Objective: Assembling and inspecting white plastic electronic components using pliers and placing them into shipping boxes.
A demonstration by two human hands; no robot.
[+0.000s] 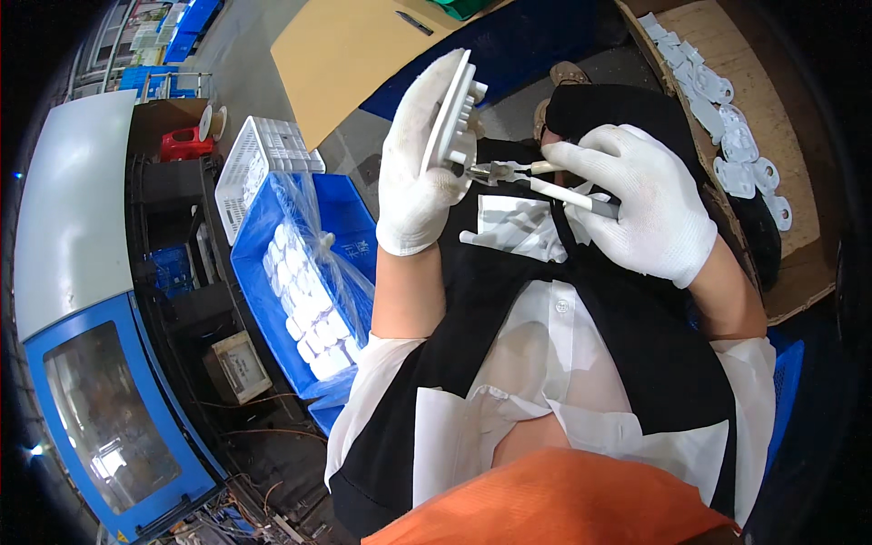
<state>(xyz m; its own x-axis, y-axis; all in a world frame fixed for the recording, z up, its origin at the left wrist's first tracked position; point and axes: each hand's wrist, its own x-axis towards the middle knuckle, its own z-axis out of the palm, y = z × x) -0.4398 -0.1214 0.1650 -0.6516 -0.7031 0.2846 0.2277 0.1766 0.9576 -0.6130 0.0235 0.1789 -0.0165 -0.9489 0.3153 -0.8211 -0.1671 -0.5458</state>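
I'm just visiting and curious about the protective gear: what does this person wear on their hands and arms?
Both the left hand and the right hand wear plain white knitted fabric gloves ending in snug cuffs at the wrists, without markings. The forearms are uncovered. Short white shirt sleeves reach about to the elbows, worn under a black apron-like garment.

Bright, even overhead light; white gloves nearly glare at centre. Fisheye bending and black vignette ring the rim, darkest at three o'clock.
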